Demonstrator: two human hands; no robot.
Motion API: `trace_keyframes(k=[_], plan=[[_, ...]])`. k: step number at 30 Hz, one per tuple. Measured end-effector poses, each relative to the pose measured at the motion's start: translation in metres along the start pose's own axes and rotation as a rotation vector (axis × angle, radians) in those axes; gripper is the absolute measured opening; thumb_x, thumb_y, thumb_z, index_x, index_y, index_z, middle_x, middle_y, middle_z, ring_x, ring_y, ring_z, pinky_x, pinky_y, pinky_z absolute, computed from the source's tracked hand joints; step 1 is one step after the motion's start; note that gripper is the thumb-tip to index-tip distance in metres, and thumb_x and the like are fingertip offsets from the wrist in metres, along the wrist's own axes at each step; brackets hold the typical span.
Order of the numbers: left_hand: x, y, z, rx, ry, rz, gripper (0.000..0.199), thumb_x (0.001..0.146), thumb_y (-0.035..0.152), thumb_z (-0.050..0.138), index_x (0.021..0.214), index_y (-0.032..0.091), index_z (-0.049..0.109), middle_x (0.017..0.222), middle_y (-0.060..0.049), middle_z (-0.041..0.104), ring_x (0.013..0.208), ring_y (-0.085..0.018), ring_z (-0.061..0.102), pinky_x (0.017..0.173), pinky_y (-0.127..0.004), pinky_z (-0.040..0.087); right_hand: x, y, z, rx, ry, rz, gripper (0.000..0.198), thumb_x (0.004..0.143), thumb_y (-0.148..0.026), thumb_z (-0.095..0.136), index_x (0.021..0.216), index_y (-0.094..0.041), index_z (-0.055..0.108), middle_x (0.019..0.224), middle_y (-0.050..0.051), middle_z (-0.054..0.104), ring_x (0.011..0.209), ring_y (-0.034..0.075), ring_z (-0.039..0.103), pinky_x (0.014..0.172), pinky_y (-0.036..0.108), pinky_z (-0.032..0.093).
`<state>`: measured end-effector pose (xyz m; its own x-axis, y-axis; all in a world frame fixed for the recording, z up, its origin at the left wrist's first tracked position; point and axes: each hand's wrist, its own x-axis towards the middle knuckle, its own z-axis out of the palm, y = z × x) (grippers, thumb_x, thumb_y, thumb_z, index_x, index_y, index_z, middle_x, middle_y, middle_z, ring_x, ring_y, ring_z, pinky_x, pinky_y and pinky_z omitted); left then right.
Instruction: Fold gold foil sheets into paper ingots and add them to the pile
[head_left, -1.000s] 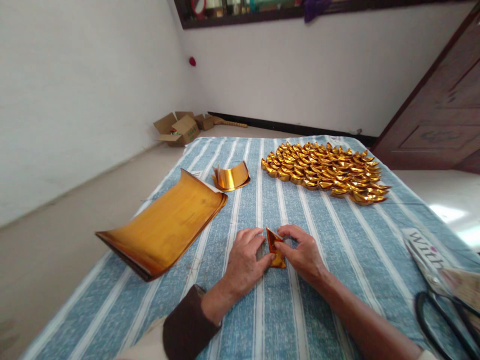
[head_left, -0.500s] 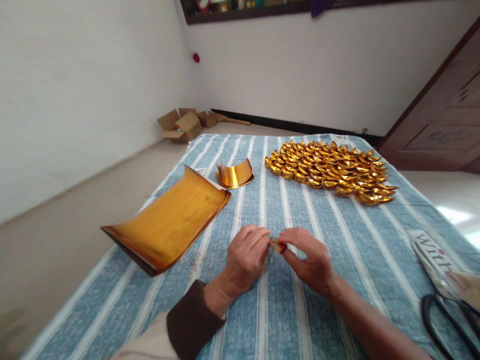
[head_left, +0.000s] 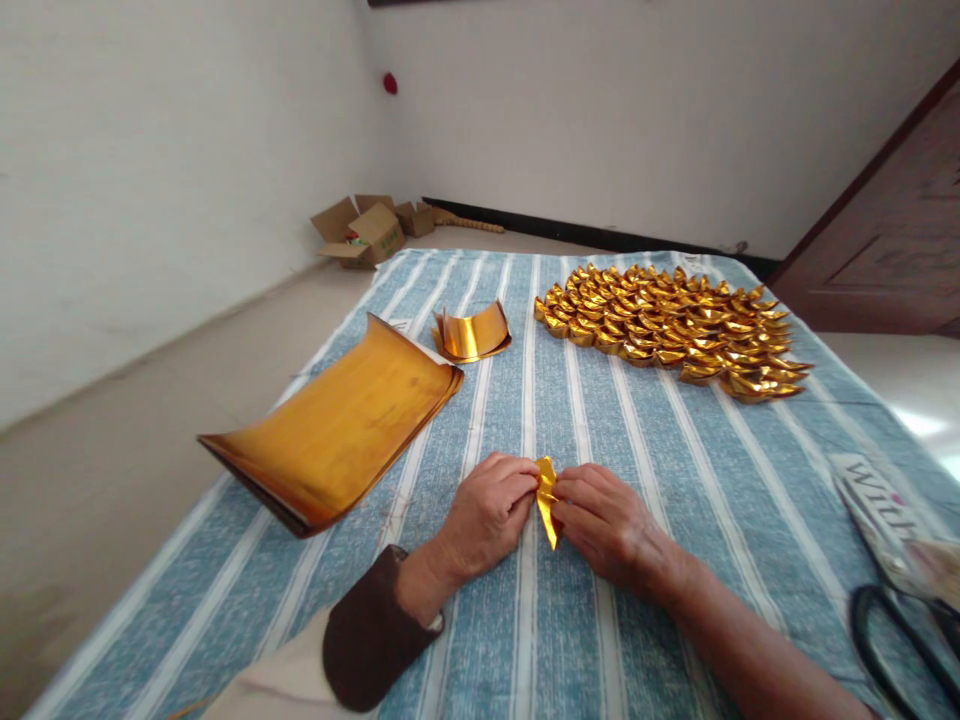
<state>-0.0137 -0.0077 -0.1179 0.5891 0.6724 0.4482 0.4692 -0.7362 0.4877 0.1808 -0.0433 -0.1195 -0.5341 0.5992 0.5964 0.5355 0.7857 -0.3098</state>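
Between my two hands is a small folded piece of gold foil paper, its pointed lower end angled toward me. My left hand pinches it from the left, fingers curled. From the other side my right hand grips its edge with bent fingers; the fingertips partly cover the paper. Beyond them, on the right, many folded gold paper ingots stand in close rows. A short curved stack of gold paper lies at the middle left, and a larger stack of gold sheets rests nearer on the left.
A blue and white striped cloth covers the table. Black-handled scissors lie at the right edge beside printed lettering. Open cardboard boxes sit on the floor by the wall, and a dark red wooden panel stands at the right.
The foil piece has turned and now shows a longer bright gold face running toward me. My right fingers have shifted from a two-finger pinch to several fingers against it. The view has tilted down slightly.
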Motion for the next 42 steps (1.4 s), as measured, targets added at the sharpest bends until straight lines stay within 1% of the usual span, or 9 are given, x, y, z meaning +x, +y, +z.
trace_keyframes(k=[5, 10, 15, 19, 23, 26, 32, 38, 42], plan=[[0.001, 0.001, 0.001, -0.019, -0.003, -0.043, 0.010, 0.089, 0.015, 0.056, 0.089, 0.016, 0.066, 0.096, -0.006, 0.070, 0.089, -0.020, 0.060, 0.081, -0.037, 0.051, -0.001, 0.003, 0.000, -0.015, 0.009, 0.022, 0.018, 0.092, -0.011, 0.049, 0.087, -0.015, 0.066, 0.089, 0.010, 0.067, 0.094, 0.022, 0.059, 0.079, 0.035, 0.051], [0.001, 0.002, 0.005, 0.011, -0.020, -0.063, 0.005, 0.085, 0.013, 0.061, 0.085, 0.015, 0.065, 0.094, -0.006, 0.069, 0.088, -0.020, 0.060, 0.081, -0.037, 0.051, -0.001, 0.005, -0.001, -0.025, -0.028, 0.017, 0.018, 0.092, -0.011, 0.049, 0.091, -0.016, 0.067, 0.095, 0.010, 0.067, 0.098, 0.022, 0.059, 0.082, 0.036, 0.052], [0.001, 0.001, 0.005, 0.002, -0.030, -0.071, 0.006, 0.085, 0.012, 0.061, 0.086, 0.017, 0.065, 0.095, -0.005, 0.069, 0.088, -0.020, 0.060, 0.081, -0.037, 0.050, -0.006, 0.009, 0.001, -0.036, -0.030, 0.056, 0.015, 0.092, -0.023, 0.056, 0.097, -0.018, 0.068, 0.105, 0.011, 0.066, 0.105, 0.024, 0.059, 0.087, 0.040, 0.051], [-0.001, -0.001, 0.004, -0.012, -0.053, -0.069, 0.003, 0.084, 0.015, 0.063, 0.085, 0.017, 0.065, 0.098, -0.006, 0.069, 0.090, -0.020, 0.061, 0.082, -0.037, 0.050, -0.009, 0.012, 0.002, 0.001, -0.037, 0.087, 0.015, 0.091, -0.026, 0.058, 0.098, -0.021, 0.070, 0.113, 0.010, 0.065, 0.109, 0.024, 0.057, 0.090, 0.043, 0.050], [-0.001, -0.003, 0.004, -0.032, -0.051, -0.082, 0.004, 0.083, 0.016, 0.066, 0.080, 0.018, 0.064, 0.098, -0.005, 0.069, 0.090, -0.020, 0.061, 0.082, -0.037, 0.051, -0.007, 0.014, 0.007, 0.021, -0.008, 0.142, 0.014, 0.091, -0.025, 0.058, 0.089, -0.023, 0.072, 0.111, 0.009, 0.065, 0.109, 0.025, 0.057, 0.089, 0.045, 0.049], [0.001, -0.005, 0.003, -0.060, -0.064, -0.102, 0.005, 0.080, 0.015, 0.070, 0.080, 0.017, 0.065, 0.097, -0.005, 0.069, 0.090, -0.019, 0.061, 0.082, -0.036, 0.051, -0.006, 0.016, 0.011, 0.041, 0.005, 0.206, 0.016, 0.090, -0.026, 0.059, 0.081, -0.022, 0.072, 0.112, 0.009, 0.065, 0.114, 0.027, 0.054, 0.092, 0.049, 0.047], [0.004, -0.007, -0.002, -0.118, -0.113, -0.119, 0.008, 0.078, 0.012, 0.070, 0.082, 0.017, 0.066, 0.097, -0.004, 0.070, 0.091, -0.019, 0.061, 0.083, -0.036, 0.050, -0.005, 0.015, 0.016, 0.076, -0.026, 0.334, 0.015, 0.088, -0.025, 0.060, 0.079, -0.021, 0.072, 0.119, 0.011, 0.061, 0.125, 0.032, 0.045, 0.099, 0.057, 0.040], [0.006, -0.006, -0.004, -0.134, -0.142, -0.143, 0.005, 0.081, 0.015, 0.068, 0.083, 0.019, 0.066, 0.097, -0.004, 0.069, 0.092, -0.020, 0.061, 0.084, -0.037, 0.049, -0.004, 0.012, 0.019, 0.075, -0.004, 0.390, 0.021, 0.089, -0.029, 0.058, 0.075, -0.020, 0.071, 0.118, 0.013, 0.061, 0.124, 0.033, 0.046, 0.098, 0.061, 0.039], [0.008, -0.005, -0.004, -0.136, -0.156, -0.147, 0.004, 0.081, 0.017, 0.067, 0.083, 0.019, 0.065, 0.097, -0.004, 0.069, 0.092, -0.020, 0.062, 0.085, -0.038, 0.049, -0.004, 0.012, 0.021, 0.079, 0.007, 0.415, 0.022, 0.089, -0.032, 0.058, 0.074, -0.022, 0.071, 0.118, 0.012, 0.061, 0.123, 0.033, 0.047, 0.098, 0.061, 0.039]])
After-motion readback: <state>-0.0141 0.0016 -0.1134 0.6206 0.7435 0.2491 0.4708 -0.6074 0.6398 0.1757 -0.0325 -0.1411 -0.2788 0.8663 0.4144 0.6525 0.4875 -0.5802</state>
